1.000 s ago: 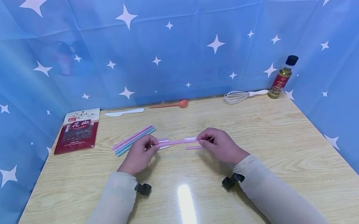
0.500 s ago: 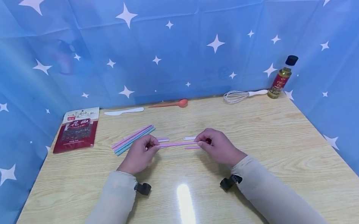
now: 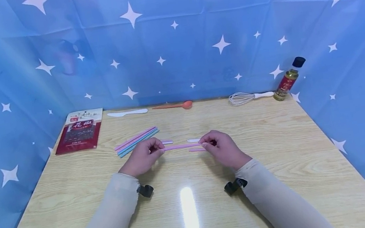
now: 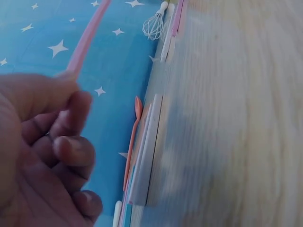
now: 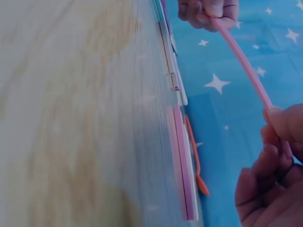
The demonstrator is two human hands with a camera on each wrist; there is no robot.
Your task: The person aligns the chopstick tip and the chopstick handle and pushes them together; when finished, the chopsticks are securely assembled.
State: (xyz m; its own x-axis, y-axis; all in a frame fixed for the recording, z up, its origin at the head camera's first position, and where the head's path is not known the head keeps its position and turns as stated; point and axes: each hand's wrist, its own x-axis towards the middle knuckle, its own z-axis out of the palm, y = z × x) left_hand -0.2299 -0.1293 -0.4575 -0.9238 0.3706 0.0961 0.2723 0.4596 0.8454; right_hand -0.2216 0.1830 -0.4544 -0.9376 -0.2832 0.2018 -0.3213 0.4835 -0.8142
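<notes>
A pink straw is stretched level between both hands, raised above the table. My left hand pinches its left end between thumb and forefinger, the other fingers loosely curled. Toward the other end, my right hand pinches it the same way; a short end of the straw shows past the thumb in the right wrist view. Shorter pieces lie on the table behind and under it: a white piece and a pink piece on the right, and a white piece on the left. The left hand partly hides a bundle of pink and blue straws.
Along the back edge lie a white knife, an orange spoon and a whisk. A red spice packet is at the back left, and an oil bottle stands at the back right. A starry blue curtain surrounds the table.
The held straw has dropped slightly in the head view and covers a white piece that showed below it earlier. Both hands keep their pinch and have hardly moved.
</notes>
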